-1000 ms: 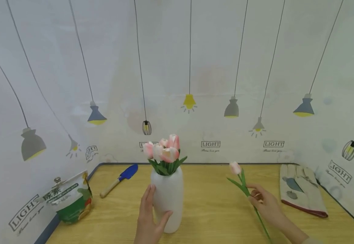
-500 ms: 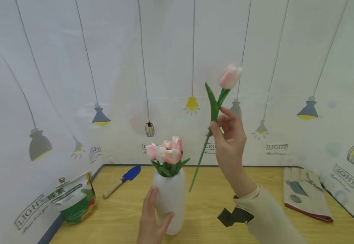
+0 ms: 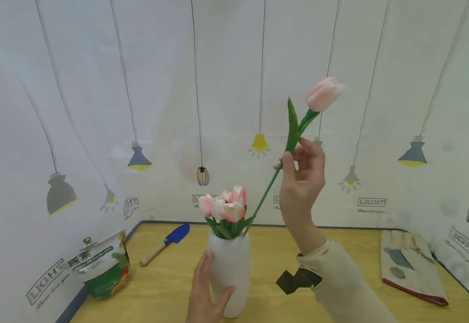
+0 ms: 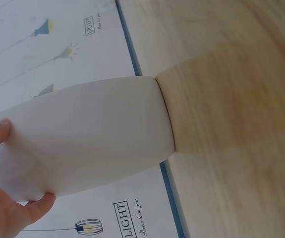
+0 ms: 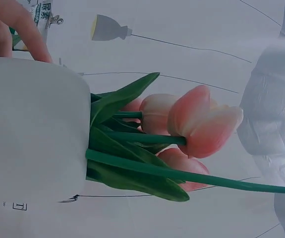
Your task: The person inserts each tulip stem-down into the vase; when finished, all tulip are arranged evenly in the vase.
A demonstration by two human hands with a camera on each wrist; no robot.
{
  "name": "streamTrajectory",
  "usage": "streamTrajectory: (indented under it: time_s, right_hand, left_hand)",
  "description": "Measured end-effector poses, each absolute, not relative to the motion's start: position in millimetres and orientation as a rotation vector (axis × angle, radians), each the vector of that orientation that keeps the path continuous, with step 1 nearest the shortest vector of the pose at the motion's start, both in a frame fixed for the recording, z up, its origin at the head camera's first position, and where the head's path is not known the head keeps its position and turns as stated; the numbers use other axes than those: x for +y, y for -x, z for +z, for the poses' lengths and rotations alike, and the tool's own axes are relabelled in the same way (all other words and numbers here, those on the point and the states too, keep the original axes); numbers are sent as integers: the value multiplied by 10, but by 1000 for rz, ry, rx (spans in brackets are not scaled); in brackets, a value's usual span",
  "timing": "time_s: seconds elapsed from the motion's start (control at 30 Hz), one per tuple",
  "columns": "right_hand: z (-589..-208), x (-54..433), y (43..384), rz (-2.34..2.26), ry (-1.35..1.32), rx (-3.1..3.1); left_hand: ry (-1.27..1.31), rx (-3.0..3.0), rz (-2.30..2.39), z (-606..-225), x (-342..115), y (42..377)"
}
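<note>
A tall white vase (image 3: 231, 269) stands upright on the wooden table, with several pink and white tulips (image 3: 233, 211) in its mouth. My left hand (image 3: 208, 294) holds the vase's side between thumb and fingers; in the left wrist view, fingertips press on both sides of the vase (image 4: 97, 129). High above and to the right, my right hand (image 3: 302, 179) pinches the stem of a single tulip (image 3: 324, 95) just below its leaves. That tulip slants, its stem (image 5: 206, 179) running down to the vase's rim in the right wrist view. Whether the stem's end is inside is hard to tell.
A blue trowel (image 3: 165, 243) with a wooden handle lies behind and left of the vase. At the far left stands a clipped green-and-white bag (image 3: 103, 267). Folded work gloves (image 3: 410, 264) lie at the right. A lamp-patterned wall sheet (image 3: 226, 112) encloses the table.
My right hand has lifted the single tulip from low on the right, up and leftward, and its stem's lower end has come to the vase's mouth. My left hand stays on the vase.
</note>
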State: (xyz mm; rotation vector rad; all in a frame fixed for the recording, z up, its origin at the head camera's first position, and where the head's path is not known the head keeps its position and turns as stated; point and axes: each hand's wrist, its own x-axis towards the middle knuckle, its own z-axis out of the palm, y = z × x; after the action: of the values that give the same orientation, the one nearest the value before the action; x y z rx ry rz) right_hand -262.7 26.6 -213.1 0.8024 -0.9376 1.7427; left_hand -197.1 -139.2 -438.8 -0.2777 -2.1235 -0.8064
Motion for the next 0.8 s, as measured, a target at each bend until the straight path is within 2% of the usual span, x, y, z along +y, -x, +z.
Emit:
streamTrajectory:
  time_s: [0.43,0.67,0.8]
  right_hand:
    - [-2266,152,2643,1730,-821,-1073]
    - [-2636,53,2613,1667,-914,-1332]
    - [-2955,-8,2587,1516,-861,-1506]
  left_hand:
    - [293,-2117,-786,-4427,-1409,1998]
    - [264,-2164,-844,-4399,-1407,1976]
    - [253,-2172,-872,-4396,-1407,1981]
